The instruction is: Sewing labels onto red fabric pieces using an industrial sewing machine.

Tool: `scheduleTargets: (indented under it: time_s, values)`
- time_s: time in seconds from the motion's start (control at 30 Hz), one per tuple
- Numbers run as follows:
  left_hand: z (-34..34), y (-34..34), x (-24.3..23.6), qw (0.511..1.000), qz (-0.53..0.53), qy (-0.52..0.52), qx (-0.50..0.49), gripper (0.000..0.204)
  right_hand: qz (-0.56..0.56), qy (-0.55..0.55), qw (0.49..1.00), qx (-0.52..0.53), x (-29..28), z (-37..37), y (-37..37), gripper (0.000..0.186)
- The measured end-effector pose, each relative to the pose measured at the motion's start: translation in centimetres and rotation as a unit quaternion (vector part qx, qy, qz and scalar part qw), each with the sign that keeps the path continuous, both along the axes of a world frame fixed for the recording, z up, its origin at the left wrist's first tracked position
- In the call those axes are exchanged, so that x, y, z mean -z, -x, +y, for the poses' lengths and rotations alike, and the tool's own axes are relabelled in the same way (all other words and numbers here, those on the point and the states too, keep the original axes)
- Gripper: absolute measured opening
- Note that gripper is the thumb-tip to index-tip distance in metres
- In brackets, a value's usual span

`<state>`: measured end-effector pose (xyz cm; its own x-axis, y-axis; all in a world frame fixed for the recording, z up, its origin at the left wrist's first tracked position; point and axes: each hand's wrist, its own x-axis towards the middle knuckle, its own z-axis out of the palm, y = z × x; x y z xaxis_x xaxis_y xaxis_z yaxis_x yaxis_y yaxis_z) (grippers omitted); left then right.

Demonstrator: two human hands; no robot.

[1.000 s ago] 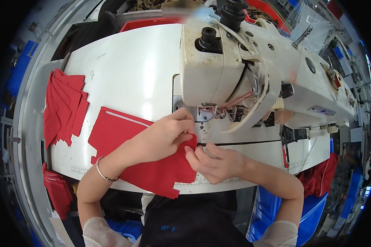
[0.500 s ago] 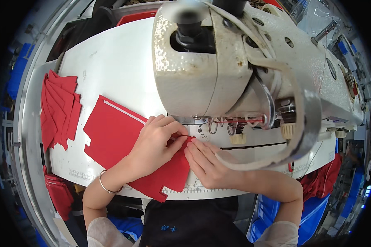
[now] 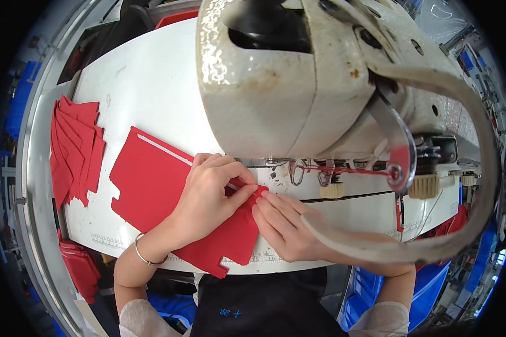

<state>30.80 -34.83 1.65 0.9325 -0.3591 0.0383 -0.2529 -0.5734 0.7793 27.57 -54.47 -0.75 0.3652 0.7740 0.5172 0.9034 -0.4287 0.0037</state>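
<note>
A flat piece of red fabric [image 3: 152, 182] with notched corners and a pale strip along its upper edge lies on the white sewing table. My left hand [image 3: 211, 194] rests over its upper right part, thumb and forefinger pinching the edge. My right hand [image 3: 287, 224] is closed on the same corner, fingertips pressed against the fabric next to the left thumb. The pinched corner looks folded, though the fingers partly cover it. Just beyond my fingers stands the white sewing machine [image 3: 258, 106], with red thread [image 3: 348, 169] running through its wire guides.
A fanned pile of red fabric pieces [image 3: 76, 151] lies at the table's left, and more red cloth [image 3: 78, 267] hangs below the edge. A curved pale guard [image 3: 483, 168] arches over my right forearm. Blue bins [image 3: 371, 292] stand below at right.
The head view has moved closer to the machine, which appears larger. Both hands keep their pinch on the fabric corner, with only slight finger movement.
</note>
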Motion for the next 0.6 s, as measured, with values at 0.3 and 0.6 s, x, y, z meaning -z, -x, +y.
scheduleTargets:
  time_s: [0.3,0.6]
  values:
    - [0.13,0.05,-0.32,1.000,-0.010,-0.023,0.010,0.008,-0.026,0.032,0.999,-0.015,0.03,-0.33,-0.17,0.032]
    - [-0.01,0.32,-0.60,0.998,-0.058,-0.035,-0.002,0.007,-0.020,0.018,1.000,-0.013,0.10,-0.17,-0.15,0.030]
